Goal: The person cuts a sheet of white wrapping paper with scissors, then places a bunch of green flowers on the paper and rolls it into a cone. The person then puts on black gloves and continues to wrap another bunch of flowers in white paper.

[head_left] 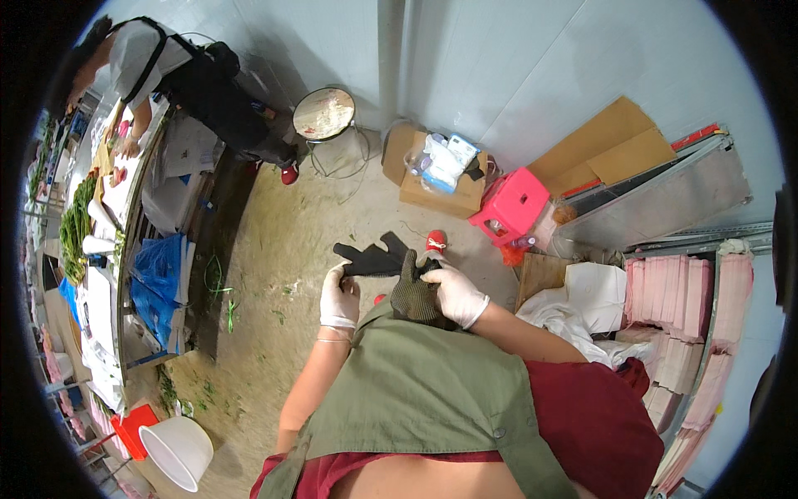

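Note:
My left hand point(340, 302), in a thin white glove, pinches the edge of a black fabric work glove point(378, 259) held out flat with its fingers spread. My right hand point(459, 294), gloved the same way, grips a dark olive, ribbed-looking work glove point(411, 294) in front of my waist. The two work gloves overlap or touch between my hands; which of these, I cannot tell. Below them hangs my green apron point(430, 380).
A person point(206, 87) bends over a long worktable point(100, 299) holding green stems point(78, 224). Against the wall stand a round stool point(324, 113), a cardboard box point(430, 194) of supplies and a pink plastic stool point(514, 203). Pink-edged stacks point(667, 293) line the right; a white bucket point(181, 449) lies lower left.

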Demonstrator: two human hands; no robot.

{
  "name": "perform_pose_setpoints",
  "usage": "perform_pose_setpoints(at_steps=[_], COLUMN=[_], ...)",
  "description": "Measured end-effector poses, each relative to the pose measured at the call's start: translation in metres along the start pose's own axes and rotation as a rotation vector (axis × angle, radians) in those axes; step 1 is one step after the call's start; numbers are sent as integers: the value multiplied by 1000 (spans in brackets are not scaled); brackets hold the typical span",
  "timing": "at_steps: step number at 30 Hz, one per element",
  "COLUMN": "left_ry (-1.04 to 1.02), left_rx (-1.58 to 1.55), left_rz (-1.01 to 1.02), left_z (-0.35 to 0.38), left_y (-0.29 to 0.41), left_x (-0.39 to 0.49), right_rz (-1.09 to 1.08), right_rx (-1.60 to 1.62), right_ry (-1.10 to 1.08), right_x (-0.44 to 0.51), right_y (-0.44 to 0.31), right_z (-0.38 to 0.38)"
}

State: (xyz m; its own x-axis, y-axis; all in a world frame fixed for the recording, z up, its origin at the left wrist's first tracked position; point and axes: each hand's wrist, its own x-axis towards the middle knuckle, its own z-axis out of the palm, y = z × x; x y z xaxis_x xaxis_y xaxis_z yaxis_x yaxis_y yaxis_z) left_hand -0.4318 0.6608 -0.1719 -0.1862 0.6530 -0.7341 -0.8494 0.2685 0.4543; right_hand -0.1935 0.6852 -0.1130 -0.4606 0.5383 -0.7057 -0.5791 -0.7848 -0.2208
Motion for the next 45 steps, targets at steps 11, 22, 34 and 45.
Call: perform_pose_setpoints(at_steps=[11,22,34,45], left_ry=[131,214,14,-242], left_rx=[493,895,1855,2052], left_rz=[-212,-351,507,263], left_z=[42,131,273,311], left_y=[-70,-204,-234,-309], left_x=[70,179,607,788], right_rz=[-364,-531,-145,-537], right_rx=[70,-1876,-1776,-1387], right_ry=[236,896,872,607], right_x=[44,166,450,446], right_y=[-130,-328,-389,-367], right_z=[-121,-375,-429,-435])
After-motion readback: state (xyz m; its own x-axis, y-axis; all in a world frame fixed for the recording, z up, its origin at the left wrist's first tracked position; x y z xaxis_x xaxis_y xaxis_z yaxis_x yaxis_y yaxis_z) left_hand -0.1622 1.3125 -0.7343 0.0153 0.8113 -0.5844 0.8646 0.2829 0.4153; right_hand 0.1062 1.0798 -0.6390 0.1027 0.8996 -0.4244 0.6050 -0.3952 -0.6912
